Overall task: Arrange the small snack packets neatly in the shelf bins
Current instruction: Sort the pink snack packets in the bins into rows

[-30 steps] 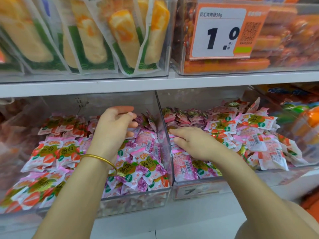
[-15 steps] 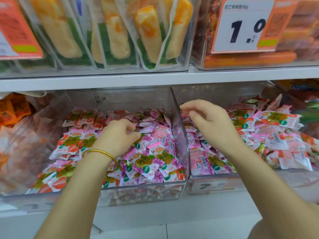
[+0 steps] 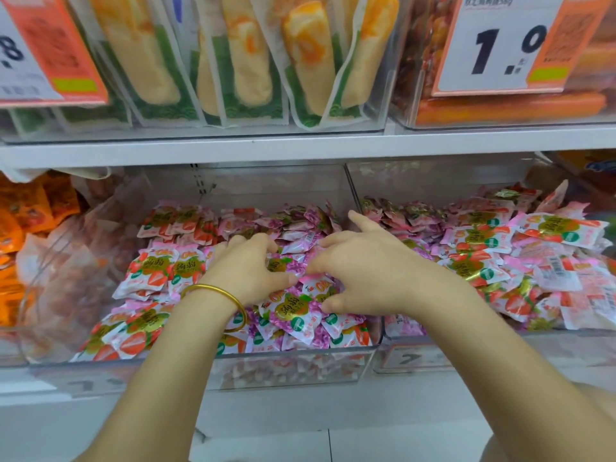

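Left hand [image 3: 248, 271] and right hand [image 3: 370, 271] lay side by side on purple snack packets [image 3: 293, 311] in the middle clear bin [image 3: 286, 371], fingers curled loosely, clamped on nothing; strawberry packets [image 3: 156, 268] left.

A shop — price tag [image 3: 496, 45], stocked shelf [image 3: 300, 146].

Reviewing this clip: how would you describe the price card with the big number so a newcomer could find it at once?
Start at the white shelf board that runs across the view, then look above it to the far right. The price card hangs on the front of the clear bin of orange sausages. It alone reads 1.0 in full; the left card is cut off.
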`<state>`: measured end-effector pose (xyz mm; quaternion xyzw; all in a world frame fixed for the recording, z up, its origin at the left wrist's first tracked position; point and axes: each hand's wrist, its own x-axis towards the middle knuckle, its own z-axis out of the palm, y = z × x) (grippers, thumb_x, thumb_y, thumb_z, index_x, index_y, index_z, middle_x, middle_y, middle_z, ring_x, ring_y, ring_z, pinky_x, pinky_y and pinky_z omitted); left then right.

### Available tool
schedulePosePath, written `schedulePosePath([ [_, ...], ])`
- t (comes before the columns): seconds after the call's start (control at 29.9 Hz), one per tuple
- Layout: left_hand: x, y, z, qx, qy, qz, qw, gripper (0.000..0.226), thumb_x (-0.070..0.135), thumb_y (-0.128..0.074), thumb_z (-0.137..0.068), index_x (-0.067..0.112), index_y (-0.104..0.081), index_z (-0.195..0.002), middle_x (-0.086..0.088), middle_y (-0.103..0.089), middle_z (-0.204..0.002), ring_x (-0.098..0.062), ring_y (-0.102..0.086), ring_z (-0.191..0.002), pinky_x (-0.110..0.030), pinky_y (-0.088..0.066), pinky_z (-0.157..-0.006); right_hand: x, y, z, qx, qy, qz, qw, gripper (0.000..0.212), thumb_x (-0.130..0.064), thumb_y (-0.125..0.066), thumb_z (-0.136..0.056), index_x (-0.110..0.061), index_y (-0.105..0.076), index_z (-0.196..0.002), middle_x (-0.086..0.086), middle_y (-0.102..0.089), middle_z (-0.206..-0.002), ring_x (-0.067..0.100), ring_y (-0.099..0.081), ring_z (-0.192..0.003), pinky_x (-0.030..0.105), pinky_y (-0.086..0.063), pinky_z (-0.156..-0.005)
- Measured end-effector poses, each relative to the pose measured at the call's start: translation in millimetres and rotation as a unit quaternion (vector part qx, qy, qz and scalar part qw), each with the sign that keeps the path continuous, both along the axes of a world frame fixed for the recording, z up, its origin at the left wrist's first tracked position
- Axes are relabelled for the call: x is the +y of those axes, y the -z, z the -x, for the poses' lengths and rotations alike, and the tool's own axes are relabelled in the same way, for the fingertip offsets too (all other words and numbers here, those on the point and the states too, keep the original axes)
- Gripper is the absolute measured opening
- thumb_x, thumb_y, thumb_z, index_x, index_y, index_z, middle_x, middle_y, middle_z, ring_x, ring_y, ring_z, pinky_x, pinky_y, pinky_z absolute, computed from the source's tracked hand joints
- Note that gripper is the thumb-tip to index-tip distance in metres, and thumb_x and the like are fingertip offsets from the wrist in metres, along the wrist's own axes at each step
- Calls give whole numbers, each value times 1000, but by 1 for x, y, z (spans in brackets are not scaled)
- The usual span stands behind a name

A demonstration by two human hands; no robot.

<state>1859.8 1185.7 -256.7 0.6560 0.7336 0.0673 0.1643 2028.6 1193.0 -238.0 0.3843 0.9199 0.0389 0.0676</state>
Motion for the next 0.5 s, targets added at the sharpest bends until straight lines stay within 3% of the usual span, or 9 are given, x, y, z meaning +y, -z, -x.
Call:
schedulePosePath([
  [0.1, -1, 0, 5, -56, -20, 3, 998, 76, 47, -73, -73, 23, -36, -134, -10, -35, -129, -27, -45, -112, -32, -40, -93, 1, -3, 6, -67, 0, 12, 998, 47, -47, -63, -79, -29, -55, -121, -7, -61, -120, 17, -41, -127, 50, 0, -115],
  [0.2, -3, -1, 7, -118, -31, -20, 992, 77, 35, -76, -73, 23, -34, -136, -7, -32, -122, -17, -49, -85, -24, -43, -71, 1, -4, 8, -82, 13, 20, 996, 56, -48, -69, -74, -29, -51, -123, -6, -60, -117, 19, -43, -123, 49, -6, -116],
  [0.37, -1, -3, 11, -196, -46, -129, 971, 61, 16, -69, -82, 15, -39, -135, -12, -48, -122, -20, -50, -95, -21, -43, -68, 0, -5, 14, -146, 28, 1, 989, 67, -56, -66, -74, -26, -46, -129, -1, -50, -131, 24, -41, -126, 48, -10, -116],
  [0.5, -4, -6, 8, -265, -56, -162, 949, 57, 7, -68, -82, 15, -42, -133, -8, -58, -100, -15, -57, -74, -19, -44, -57, 2, -5, 20, -186, 41, -2, 982, 73, -60, -66, -73, -26, -39, -133, 2, -45, -138, 27, -39, -129, 48, -11, -115],
])
